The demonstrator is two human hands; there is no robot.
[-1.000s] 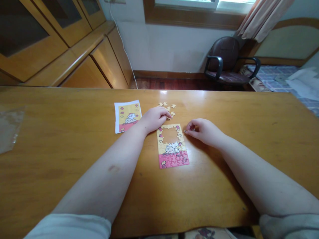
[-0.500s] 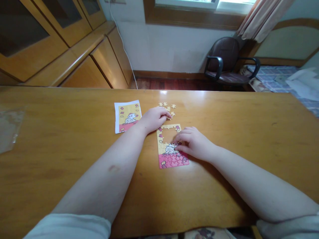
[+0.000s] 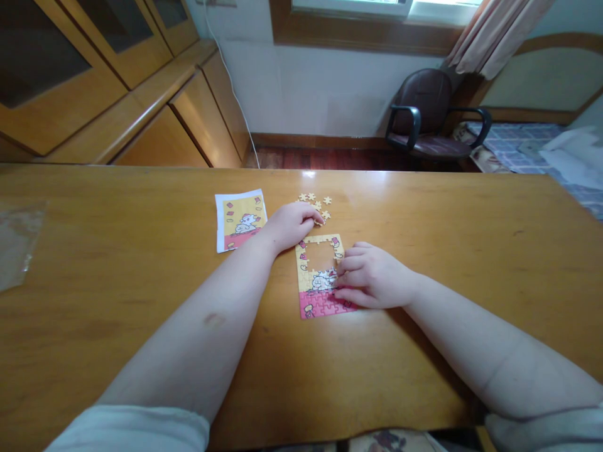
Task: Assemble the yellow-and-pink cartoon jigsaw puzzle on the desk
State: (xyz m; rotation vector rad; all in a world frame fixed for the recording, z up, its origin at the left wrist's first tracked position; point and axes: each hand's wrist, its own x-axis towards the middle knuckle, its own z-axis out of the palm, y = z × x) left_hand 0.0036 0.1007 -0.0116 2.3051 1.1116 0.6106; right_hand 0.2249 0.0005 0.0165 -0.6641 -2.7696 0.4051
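Observation:
A partly assembled jigsaw puzzle (image 3: 325, 306) lies on the table, yellow at the top and pink below, with a white cartoon animal in the middle. In its upper half is a gap through which the tabletop shows. My right hand (image 3: 370, 276) rests on the puzzle's right side, thumb and fingers apart, covering part of that edge; I see no piece in it. Just above the puzzle's top left corner, my left hand (image 3: 293, 225) lies with loosely bent fingers beside the loose yellow puzzle pieces (image 3: 318, 205). Its fingertips touch or cover some of them.
A reference picture sheet (image 3: 242, 220) lies left of my left hand, partly behind the forearm. A clear plastic bag (image 3: 19, 245) is at the table's (image 3: 141, 251) far left. Beyond the table stand a wooden cabinet (image 3: 155, 107) and an office chair (image 3: 424, 113).
My right hand has shifted slightly right and its fingers have spread, uncovering more of the puzzle's upper right edge and the gap. My left hand has stayed in place.

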